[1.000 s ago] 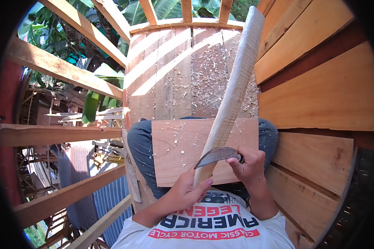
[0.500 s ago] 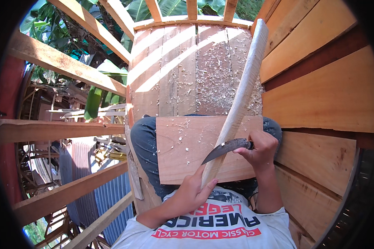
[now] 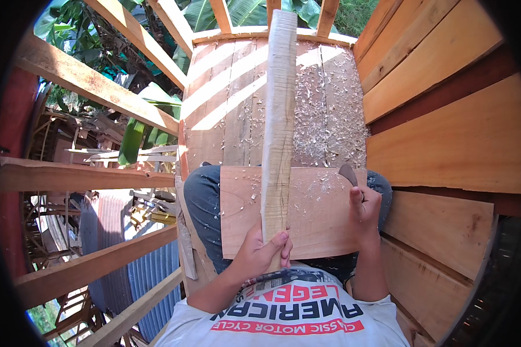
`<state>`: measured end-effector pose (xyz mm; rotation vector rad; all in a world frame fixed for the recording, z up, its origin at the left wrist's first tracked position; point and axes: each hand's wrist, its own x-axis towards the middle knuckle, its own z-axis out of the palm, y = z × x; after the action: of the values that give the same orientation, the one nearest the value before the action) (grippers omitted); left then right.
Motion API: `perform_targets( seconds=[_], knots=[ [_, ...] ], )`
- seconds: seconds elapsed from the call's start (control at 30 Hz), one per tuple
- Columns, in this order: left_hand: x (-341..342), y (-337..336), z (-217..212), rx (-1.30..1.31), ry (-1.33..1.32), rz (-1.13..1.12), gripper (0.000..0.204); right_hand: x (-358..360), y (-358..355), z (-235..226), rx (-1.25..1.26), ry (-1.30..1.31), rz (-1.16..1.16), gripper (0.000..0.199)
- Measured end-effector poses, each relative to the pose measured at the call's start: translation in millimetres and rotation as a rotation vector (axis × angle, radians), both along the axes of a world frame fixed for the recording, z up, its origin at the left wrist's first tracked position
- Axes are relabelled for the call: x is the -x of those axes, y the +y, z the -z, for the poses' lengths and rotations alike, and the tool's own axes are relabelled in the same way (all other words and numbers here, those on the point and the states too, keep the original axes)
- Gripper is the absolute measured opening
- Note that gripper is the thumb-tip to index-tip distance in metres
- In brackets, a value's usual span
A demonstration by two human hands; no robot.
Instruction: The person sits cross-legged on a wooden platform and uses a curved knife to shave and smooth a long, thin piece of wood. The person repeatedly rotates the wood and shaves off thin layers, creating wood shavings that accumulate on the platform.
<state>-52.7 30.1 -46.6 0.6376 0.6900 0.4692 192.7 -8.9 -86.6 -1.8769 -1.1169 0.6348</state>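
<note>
My left hand (image 3: 266, 247) is wrapped around the near end of a long, pale wooden stick (image 3: 279, 127). The stick points away from me, upright in the picture, with its far end above the plank floor. Faint cut marks run across its face. In my right hand (image 3: 364, 209) is a knife (image 3: 348, 174), held by the handle, its dark blade pointing up and left, apart from the stick. Much of the handle is hidden in my fist. A flat wooden board (image 3: 318, 220) rests across my lap beneath both hands, with small wood chips on it.
Wood shavings (image 3: 324, 124) cover much of the plank floor (image 3: 237, 104) ahead. Wooden slats (image 3: 98, 87) form an open railing on the left and at the far end. An overlapping board wall (image 3: 446, 139) stands close on the right. Corrugated sheets (image 3: 156, 283) lie beyond the left railing.
The stick has swung left from a slant to nearly straight ahead and turned to show another face. My right hand has drawn the knife away from the stick, its blade now tilted up.
</note>
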Motion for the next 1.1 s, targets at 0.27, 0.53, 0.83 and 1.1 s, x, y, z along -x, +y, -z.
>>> perform_targets(
  seconds=[0.27,0.53,0.83,1.1],
  knots=[
    [-65.9,11.3,25.5,-0.067,-0.211,-0.282,0.028,77.8,-34.7,9.1,-0.337,0.668,0.004,0.037],
    [-86.5,4.0,35.7,-0.142,-0.139,-0.327,0.036,60.2,-29.3,-6.7,-0.191,0.972,0.206,0.015],
    [3.7,26.2,-10.6,-0.827,0.403,0.255,0.026,2.7,-21.2,-22.9,-0.123,0.915,0.092,0.013],
    [39.5,90.3,-31.2,-1.642,1.081,0.446,0.04,-36.0,-14.0,-19.2,0.1,0.967,-0.056,0.015]
  ],
)
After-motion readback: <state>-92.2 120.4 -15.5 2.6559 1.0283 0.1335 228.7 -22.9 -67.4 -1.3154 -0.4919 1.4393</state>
